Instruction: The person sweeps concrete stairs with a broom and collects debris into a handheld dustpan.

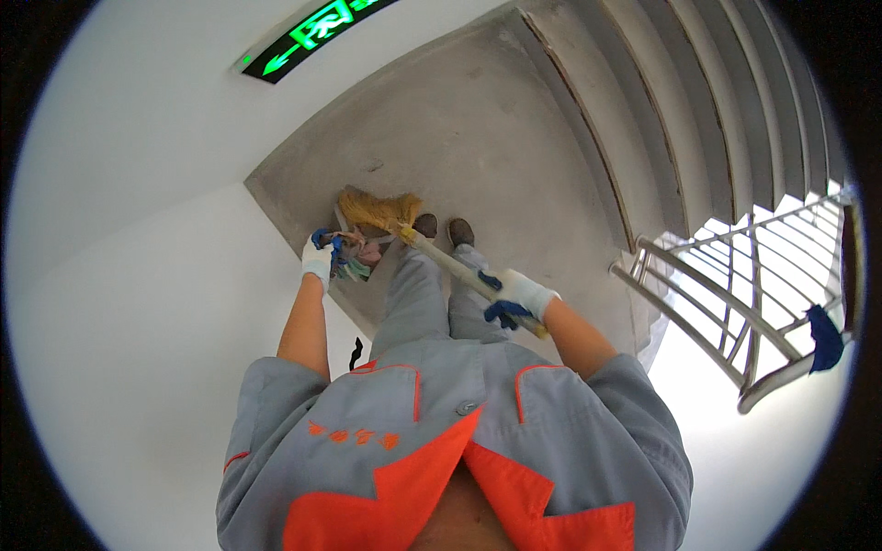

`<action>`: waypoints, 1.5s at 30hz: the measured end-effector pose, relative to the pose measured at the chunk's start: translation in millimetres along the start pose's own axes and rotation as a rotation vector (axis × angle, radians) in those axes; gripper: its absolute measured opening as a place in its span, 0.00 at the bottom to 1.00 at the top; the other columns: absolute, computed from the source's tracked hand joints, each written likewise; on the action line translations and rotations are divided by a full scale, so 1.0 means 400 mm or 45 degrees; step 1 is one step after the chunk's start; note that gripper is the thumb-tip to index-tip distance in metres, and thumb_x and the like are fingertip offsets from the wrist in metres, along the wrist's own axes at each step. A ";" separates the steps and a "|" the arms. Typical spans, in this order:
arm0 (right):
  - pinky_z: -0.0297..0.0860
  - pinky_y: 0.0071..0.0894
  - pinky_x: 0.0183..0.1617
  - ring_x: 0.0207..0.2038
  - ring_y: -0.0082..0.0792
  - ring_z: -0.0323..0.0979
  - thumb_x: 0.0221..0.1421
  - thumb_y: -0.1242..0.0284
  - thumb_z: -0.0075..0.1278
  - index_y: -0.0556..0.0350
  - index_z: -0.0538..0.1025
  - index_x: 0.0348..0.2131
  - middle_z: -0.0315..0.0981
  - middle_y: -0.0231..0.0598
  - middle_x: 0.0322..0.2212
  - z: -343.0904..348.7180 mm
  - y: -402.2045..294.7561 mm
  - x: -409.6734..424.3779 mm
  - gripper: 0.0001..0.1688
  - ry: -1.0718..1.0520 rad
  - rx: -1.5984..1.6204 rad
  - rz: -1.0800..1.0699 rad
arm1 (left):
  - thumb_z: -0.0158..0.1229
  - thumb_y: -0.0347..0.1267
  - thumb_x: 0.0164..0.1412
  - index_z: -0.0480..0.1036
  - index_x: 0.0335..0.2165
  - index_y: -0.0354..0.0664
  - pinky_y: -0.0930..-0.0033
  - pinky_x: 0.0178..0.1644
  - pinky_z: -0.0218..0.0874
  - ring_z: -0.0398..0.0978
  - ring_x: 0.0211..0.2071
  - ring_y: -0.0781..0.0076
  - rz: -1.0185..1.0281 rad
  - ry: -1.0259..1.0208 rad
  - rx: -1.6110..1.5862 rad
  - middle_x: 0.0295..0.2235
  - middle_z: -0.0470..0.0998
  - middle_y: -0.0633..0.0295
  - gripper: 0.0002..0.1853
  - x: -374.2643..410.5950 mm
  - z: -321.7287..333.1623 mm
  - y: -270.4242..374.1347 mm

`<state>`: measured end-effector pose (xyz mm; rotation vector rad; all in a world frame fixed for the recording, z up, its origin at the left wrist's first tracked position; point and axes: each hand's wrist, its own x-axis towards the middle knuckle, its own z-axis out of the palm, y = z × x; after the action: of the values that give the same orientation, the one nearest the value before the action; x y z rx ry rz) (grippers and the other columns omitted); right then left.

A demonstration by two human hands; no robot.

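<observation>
A white and blue work glove covers my right hand (518,300), closed around the pale handle of a broom (451,267). The broom's yellow bristles (379,209) rest against a dustpan (353,189), mostly hidden behind them. My left hand (320,255), in a matching glove, is at the dustpan's near side, beside a bundle of pink, green and grey scraps (360,253). Its fingers curl at the top of this bundle; what exactly they hold is partly hidden.
Concrete steps (654,124) run along the right, beside a metal railing (696,275) with a dark blue cloth (825,339) on it. White walls (138,206) border the concrete landing (496,138). A lit green exit sign (317,31) hangs at the upper left.
</observation>
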<state>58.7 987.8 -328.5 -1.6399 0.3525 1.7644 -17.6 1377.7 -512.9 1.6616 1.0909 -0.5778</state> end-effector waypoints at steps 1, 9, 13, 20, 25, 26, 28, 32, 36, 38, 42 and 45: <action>0.68 0.32 0.16 0.15 0.31 0.70 0.37 0.82 0.58 0.53 0.57 0.59 0.72 0.44 0.22 -0.005 0.000 -0.042 0.48 -0.037 0.037 -0.007 | 0.54 0.21 0.54 0.66 0.47 0.39 0.71 0.45 0.62 0.71 0.39 0.68 -0.019 0.018 -0.070 0.40 0.74 0.59 0.20 0.009 -0.017 -0.041; 0.66 0.31 0.14 0.14 0.32 0.70 0.37 0.85 0.57 0.57 0.53 0.60 0.72 0.48 0.23 -0.329 -0.140 -0.068 0.51 0.552 0.068 -0.011 | 0.49 0.20 0.54 0.65 0.50 0.40 0.73 0.41 0.64 0.72 0.38 0.72 0.066 0.237 -0.272 0.42 0.74 0.61 0.23 -0.146 -0.028 -0.109; 0.66 0.37 0.16 0.15 0.38 0.69 0.46 0.83 0.48 0.67 0.68 0.45 0.71 0.49 0.18 -0.599 -0.294 0.157 0.23 0.674 0.241 0.053 | 0.48 0.19 0.53 0.63 0.53 0.39 0.74 0.41 0.64 0.71 0.37 0.74 0.028 0.326 -0.643 0.43 0.73 0.59 0.26 -0.174 -0.025 -0.167; 0.64 0.36 0.19 0.17 0.37 0.71 0.47 0.71 0.49 0.60 0.78 0.23 0.74 0.43 0.19 -0.712 -0.504 0.488 0.10 0.610 0.092 0.109 | 0.49 0.15 0.53 0.65 0.52 0.39 0.79 0.36 0.62 0.68 0.29 0.79 -0.231 0.639 -1.118 0.31 0.70 0.65 0.26 -0.344 0.069 -0.246; 0.68 0.35 0.20 0.17 0.38 0.70 0.47 0.76 0.49 0.67 0.77 0.24 0.72 0.46 0.19 -0.400 -0.649 0.791 0.09 0.348 0.459 -0.160 | 0.48 0.15 0.54 0.65 0.52 0.39 0.78 0.30 0.61 0.67 0.26 0.79 -0.283 0.861 -1.267 0.28 0.67 0.67 0.25 -0.313 0.139 -0.342; 0.68 0.35 0.20 0.18 0.39 0.71 0.47 0.77 0.50 0.67 0.77 0.24 0.72 0.46 0.19 -0.325 -0.683 0.835 0.08 0.246 0.200 -0.236 | 0.46 0.16 0.53 0.64 0.53 0.38 0.76 0.31 0.63 0.69 0.27 0.78 -0.280 0.813 -1.277 0.31 0.70 0.65 0.26 -0.312 0.155 -0.387; 0.68 0.37 0.21 0.18 0.41 0.70 0.49 0.76 0.47 0.67 0.75 0.24 0.72 0.48 0.20 -0.173 -0.742 0.918 0.09 0.097 -0.114 -0.263 | 0.46 0.16 0.53 0.64 0.53 0.38 0.76 0.31 0.63 0.70 0.28 0.78 -0.314 0.807 -1.292 0.32 0.71 0.65 0.26 -0.285 0.171 -0.453; 0.67 0.34 0.20 0.17 0.38 0.69 0.51 0.73 0.47 0.66 0.73 0.27 0.71 0.44 0.20 0.020 -0.789 0.994 0.10 0.062 -0.427 -0.134 | 0.47 0.15 0.54 0.66 0.51 0.38 0.78 0.26 0.60 0.68 0.24 0.80 -0.394 0.940 -1.406 0.28 0.70 0.67 0.25 -0.230 0.201 -0.536; 0.68 0.28 0.21 0.18 0.29 0.69 0.47 0.75 0.53 0.63 0.70 0.43 0.71 0.39 0.23 -0.035 -0.746 0.917 0.21 -0.080 -0.059 -0.320 | 0.50 0.18 0.55 0.66 0.51 0.36 0.74 0.36 0.64 0.71 0.32 0.75 -0.495 0.972 -1.401 0.37 0.73 0.62 0.23 -0.189 0.246 -0.636; 0.69 0.27 0.22 0.20 0.29 0.70 0.47 0.74 0.55 0.61 0.69 0.43 0.71 0.37 0.23 -0.063 -0.649 0.842 0.22 -0.131 0.060 -0.294 | 0.52 0.20 0.56 0.65 0.50 0.34 0.72 0.45 0.65 0.73 0.40 0.71 -0.417 1.010 -1.414 0.43 0.73 0.59 0.22 -0.180 0.302 -0.755; 0.70 0.32 0.23 0.22 0.34 0.73 0.45 0.71 0.58 0.59 0.70 0.42 0.72 0.39 0.24 -0.192 -0.463 0.859 0.23 0.095 -0.328 0.047 | 0.53 0.18 0.54 0.64 0.50 0.32 0.72 0.47 0.64 0.73 0.41 0.70 -0.520 0.981 -1.441 0.44 0.73 0.58 0.23 -0.150 0.336 -0.780; 0.68 0.32 0.19 0.17 0.33 0.72 0.46 0.65 0.59 0.60 0.74 0.35 0.71 0.39 0.18 -0.156 -0.505 0.864 0.19 0.521 -0.721 0.032 | 0.51 0.13 0.51 0.64 0.50 0.35 0.73 0.42 0.66 0.73 0.36 0.71 -0.620 1.083 -1.470 0.40 0.74 0.59 0.26 -0.134 0.405 -0.877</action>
<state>249.7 1198.3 -617.2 -2.4167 0.0479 1.6242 -327.1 1231.7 -700.4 0.5468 1.9416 0.5221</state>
